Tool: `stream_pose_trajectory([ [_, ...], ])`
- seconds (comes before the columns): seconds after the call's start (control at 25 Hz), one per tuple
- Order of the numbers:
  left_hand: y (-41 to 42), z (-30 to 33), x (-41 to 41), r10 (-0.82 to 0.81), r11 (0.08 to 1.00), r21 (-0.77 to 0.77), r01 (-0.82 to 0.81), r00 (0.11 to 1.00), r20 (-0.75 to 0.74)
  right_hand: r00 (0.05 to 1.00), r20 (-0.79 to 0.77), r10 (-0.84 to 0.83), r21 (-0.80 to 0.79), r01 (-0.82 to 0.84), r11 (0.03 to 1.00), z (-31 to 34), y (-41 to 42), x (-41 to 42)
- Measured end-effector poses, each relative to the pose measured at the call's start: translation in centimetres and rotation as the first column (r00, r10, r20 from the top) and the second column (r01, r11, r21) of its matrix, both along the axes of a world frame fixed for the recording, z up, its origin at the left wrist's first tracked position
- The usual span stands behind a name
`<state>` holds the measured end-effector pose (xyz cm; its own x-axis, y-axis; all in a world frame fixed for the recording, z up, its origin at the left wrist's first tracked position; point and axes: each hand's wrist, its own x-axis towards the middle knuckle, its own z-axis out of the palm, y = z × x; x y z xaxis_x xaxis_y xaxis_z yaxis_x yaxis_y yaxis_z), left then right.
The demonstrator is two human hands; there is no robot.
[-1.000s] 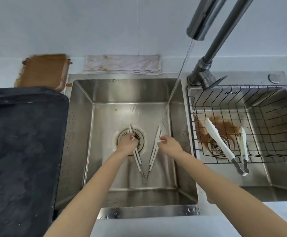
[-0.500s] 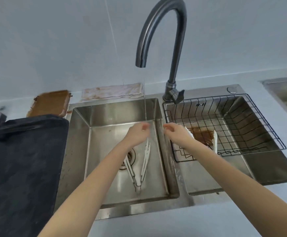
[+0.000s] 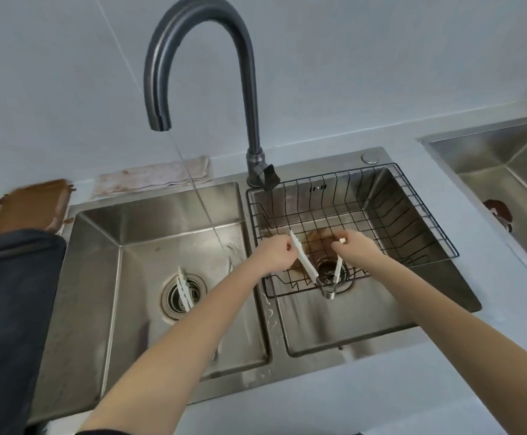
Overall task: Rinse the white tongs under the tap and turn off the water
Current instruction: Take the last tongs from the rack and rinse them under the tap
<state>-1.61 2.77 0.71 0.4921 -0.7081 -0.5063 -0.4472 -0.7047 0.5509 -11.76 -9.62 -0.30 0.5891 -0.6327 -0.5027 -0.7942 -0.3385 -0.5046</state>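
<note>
over the wire basket [image 3: 425,227] in the basin right of the tap [image 3: 249,98], both hands grip white tongs [image 3: 306,265], spread in a v. the left hand [image 3: 276,254] pinches one arm's tip, the right hand [image 3: 354,248] the other, fingers closed. water [image 3: 199,196] runs from the tap into the left basin [image 3: 105,277], where a second pair of tongs [image 3: 184,288] lies on the drain.

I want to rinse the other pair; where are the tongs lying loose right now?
In the left basin, the loose tongs lie over the drain, left of the left forearm.
</note>
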Motion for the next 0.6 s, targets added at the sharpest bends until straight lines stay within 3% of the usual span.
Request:
stream_pose_trajectory([
  [0.24, -2.7, -3.0, -1.5, 0.055, 0.987, 0.156, -0.045, 0.996, -0.063, 0.991, -0.133, -0.025, 0.07, 0.035, 0.997, -3.0, -2.3, 0.1],
  [0.6, -3.0, -4.5, -1.7, 0.278, 0.961, 0.087, -0.264, 0.913, -0.299, 0.992, -0.12, -0.041, 0.153, 0.06, 0.986, -4.8, -2.5, 0.6],
])
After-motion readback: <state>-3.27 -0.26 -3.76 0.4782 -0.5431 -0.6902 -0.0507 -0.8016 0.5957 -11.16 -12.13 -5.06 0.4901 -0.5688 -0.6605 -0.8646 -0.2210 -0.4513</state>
